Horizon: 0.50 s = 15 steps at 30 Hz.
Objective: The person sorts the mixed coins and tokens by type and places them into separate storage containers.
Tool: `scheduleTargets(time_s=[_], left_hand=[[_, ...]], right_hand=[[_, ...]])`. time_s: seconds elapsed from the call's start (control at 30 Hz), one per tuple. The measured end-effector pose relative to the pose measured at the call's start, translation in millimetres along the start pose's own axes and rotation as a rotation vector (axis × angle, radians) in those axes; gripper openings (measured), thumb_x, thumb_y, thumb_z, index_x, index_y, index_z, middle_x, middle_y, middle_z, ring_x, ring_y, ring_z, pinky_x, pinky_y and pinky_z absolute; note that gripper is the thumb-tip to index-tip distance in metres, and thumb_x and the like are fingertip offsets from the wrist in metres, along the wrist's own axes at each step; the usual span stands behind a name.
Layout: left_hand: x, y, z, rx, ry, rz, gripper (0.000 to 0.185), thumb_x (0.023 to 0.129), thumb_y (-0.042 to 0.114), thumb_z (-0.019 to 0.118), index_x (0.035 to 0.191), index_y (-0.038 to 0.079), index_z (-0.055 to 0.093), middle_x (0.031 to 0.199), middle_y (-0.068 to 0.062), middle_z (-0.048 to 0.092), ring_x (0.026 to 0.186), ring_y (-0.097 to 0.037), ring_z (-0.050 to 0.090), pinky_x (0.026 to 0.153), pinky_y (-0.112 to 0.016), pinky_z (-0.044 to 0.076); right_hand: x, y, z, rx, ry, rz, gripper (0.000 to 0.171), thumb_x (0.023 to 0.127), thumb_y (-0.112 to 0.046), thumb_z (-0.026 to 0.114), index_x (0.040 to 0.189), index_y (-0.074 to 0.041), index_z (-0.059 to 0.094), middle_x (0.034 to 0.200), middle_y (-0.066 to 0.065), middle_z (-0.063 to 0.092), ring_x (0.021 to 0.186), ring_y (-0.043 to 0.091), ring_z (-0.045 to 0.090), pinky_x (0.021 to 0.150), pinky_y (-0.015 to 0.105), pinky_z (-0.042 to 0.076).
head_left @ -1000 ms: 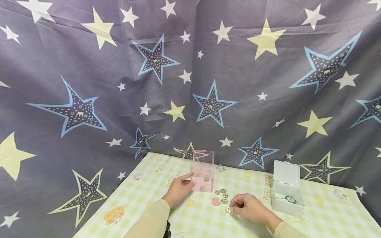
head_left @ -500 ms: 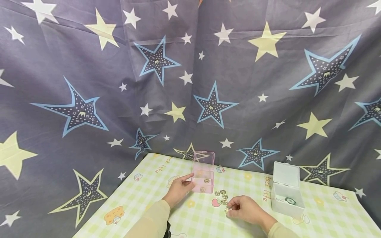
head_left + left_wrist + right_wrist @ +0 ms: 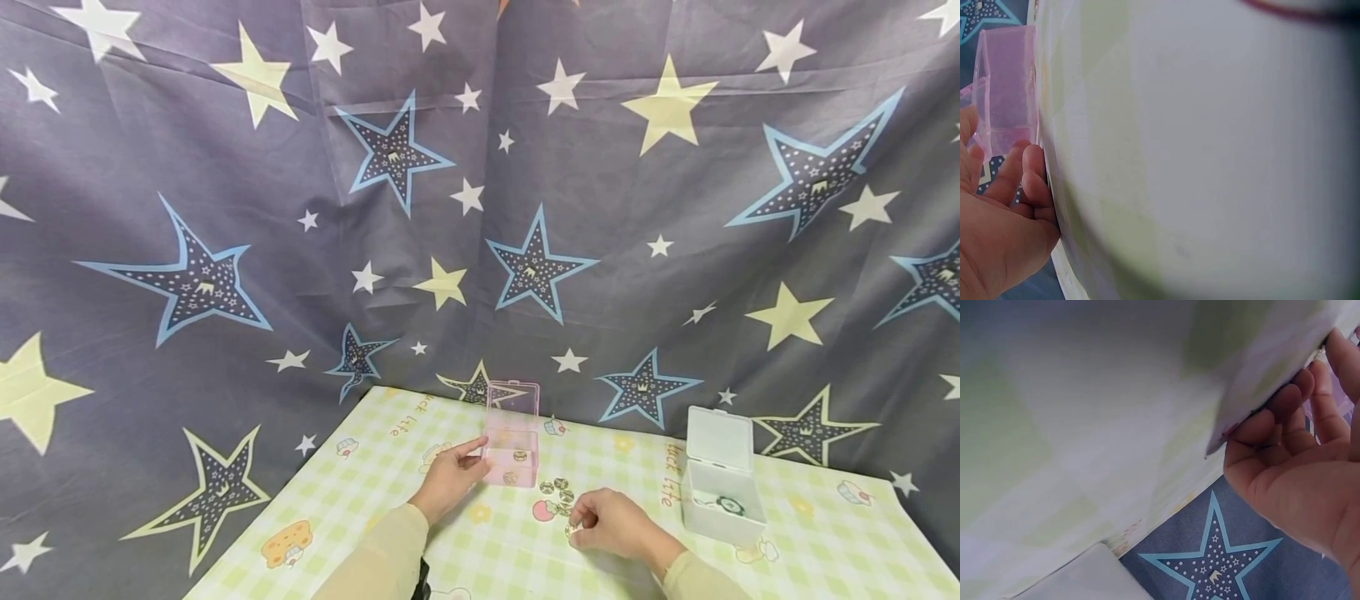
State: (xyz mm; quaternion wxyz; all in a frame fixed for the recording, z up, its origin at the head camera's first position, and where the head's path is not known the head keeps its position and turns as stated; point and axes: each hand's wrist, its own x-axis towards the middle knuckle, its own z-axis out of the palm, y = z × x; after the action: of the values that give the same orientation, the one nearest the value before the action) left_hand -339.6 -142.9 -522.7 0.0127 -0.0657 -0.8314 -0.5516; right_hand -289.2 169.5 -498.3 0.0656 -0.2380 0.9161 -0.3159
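Observation:
My left hand [image 3: 453,479] rests against the left side of a clear pink plastic box [image 3: 531,477], its thumb and fingertips touching the wall. The box stands with its lid raised; a few small round gold-coloured pieces [image 3: 521,456] show in it. To the right, my right hand [image 3: 617,527] is low over the table, pinching a round gold-coloured piece [image 3: 572,529] between thumb and forefinger. That piece [image 3: 1318,355] shows at the fingertips in the right wrist view, partly hidden. Several like pieces [image 3: 561,483] lie on the cloth between the box and this hand.
At the right stands a white box [image 3: 723,523] with its lid up, holding a dark green round item [image 3: 731,505] and something thin and pale. A green-and-white checked cloth [image 3: 360,475] covers the table. Behind hangs a dark star-patterned curtain [image 3: 420,275].
My right hand has moved slightly left, and its thumb and forefinger have closed on the nearest gold-coloured piece. My left hand stays at the pink box.

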Motion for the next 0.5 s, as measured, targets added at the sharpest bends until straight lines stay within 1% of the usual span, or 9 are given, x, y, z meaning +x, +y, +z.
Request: scheduleTargets(time_s=[0.17, 0.3, 0.5], left_hand=[[0.7, -2.0, -0.1, 0.001, -0.001, 0.008, 0.051, 0.102, 0.024, 0.074, 0.151, 0.015, 0.062, 0.137, -0.021, 0.071, 0.128, -0.035, 0.069, 0.093, -0.037, 0.063], [1.4, -3.7, 0.0, -0.005, -0.003, 0.017, 0.052, 0.102, 0.024, 0.074, 0.151, 0.014, 0.062, 0.135, -0.020, 0.072, 0.126, -0.034, 0.069, 0.092, -0.036, 0.063], [1.1, -3.5, 0.5, -0.019, -0.007, 0.006, 0.052, 0.102, 0.024, 0.074, 0.151, 0.014, 0.062, 0.132, -0.017, 0.074, 0.125, -0.033, 0.070, 0.090, -0.034, 0.063]], right_hand=[[3.8, -5.5, -3.4, 0.015, -0.033, 0.026, 0.018, 0.081, -0.011, 0.088, 0.087, -0.011, 0.072, 0.078, -0.005, 0.062, 0.071, 0.007, 0.051, 0.068, 0.025, 0.043], [6.8, -8.1, -5.2, 0.050, -0.057, 0.067, 0.017, 0.079, -0.007, 0.087, 0.086, -0.008, 0.072, 0.077, -0.003, 0.062, 0.073, 0.011, 0.053, 0.068, 0.026, 0.044], [8.9, -9.3, -5.0, 0.091, -0.070, 0.122, 0.017, 0.077, -0.003, 0.087, 0.084, -0.007, 0.072, 0.076, -0.002, 0.061, 0.074, 0.015, 0.054, 0.069, 0.027, 0.046]])
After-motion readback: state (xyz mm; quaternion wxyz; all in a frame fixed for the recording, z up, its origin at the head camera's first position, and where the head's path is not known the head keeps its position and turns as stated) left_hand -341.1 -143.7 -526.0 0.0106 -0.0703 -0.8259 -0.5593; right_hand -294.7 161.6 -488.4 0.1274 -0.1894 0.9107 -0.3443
